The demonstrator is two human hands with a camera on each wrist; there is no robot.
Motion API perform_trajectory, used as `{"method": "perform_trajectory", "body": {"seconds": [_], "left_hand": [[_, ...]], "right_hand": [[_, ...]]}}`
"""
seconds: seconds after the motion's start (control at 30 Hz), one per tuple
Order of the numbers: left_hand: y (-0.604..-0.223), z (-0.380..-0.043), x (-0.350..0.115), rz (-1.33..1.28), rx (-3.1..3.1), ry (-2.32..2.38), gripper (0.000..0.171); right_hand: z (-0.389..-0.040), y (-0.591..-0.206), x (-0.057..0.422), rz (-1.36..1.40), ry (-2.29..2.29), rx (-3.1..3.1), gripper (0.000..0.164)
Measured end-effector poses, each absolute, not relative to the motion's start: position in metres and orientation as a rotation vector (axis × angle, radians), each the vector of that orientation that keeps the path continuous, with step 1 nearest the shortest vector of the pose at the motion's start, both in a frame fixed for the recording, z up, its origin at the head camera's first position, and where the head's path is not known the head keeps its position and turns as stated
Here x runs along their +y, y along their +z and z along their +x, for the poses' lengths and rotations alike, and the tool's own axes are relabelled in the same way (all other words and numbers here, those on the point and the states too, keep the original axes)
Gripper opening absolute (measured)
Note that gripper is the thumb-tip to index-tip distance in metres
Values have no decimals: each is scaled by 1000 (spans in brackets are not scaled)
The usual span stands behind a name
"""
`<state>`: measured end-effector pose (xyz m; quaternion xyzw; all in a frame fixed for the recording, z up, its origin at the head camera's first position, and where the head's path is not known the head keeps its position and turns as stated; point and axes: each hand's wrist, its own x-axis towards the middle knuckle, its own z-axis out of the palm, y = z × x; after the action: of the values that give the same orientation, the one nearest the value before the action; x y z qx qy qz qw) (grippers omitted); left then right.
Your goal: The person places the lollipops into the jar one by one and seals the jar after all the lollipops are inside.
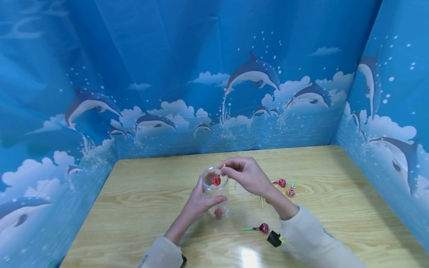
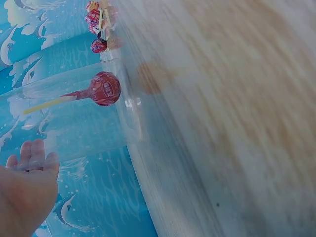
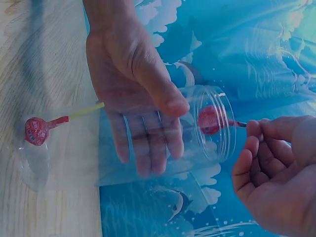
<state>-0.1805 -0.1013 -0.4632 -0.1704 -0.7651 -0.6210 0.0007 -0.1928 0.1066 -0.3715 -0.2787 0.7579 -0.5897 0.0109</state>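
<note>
A tall clear plastic jar stands upright on the table, its mouth uncovered. My left hand grips its side, with thumb and fingers curved around the wall. Between thumb and fingertips, my right hand pinches the stick of a red-wrapped lollipop. That candy hangs head down just inside the rim, as the right wrist view shows. Another red lollipop with a yellow stick rests head down on the jar's bottom. In the left wrist view, the same lower lollipop shows through the wall.
A clear round lid lies right of the jar. Loose lollipops lie farther right, among them a red one and a yellowish one; another is partly hidden by the right arm. A dark red lollipop with a green stick lies nearer.
</note>
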Motion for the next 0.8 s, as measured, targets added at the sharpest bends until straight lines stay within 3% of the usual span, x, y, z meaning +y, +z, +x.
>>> {"method": "perform_trajectory", "body": {"seconds": [0.8], "left_hand": [[-465, -181, -103, -554, -2440, -1927, 88]], "right_hand": [[-188, -370, 101, -968, -1684, 2379, 25]]}}
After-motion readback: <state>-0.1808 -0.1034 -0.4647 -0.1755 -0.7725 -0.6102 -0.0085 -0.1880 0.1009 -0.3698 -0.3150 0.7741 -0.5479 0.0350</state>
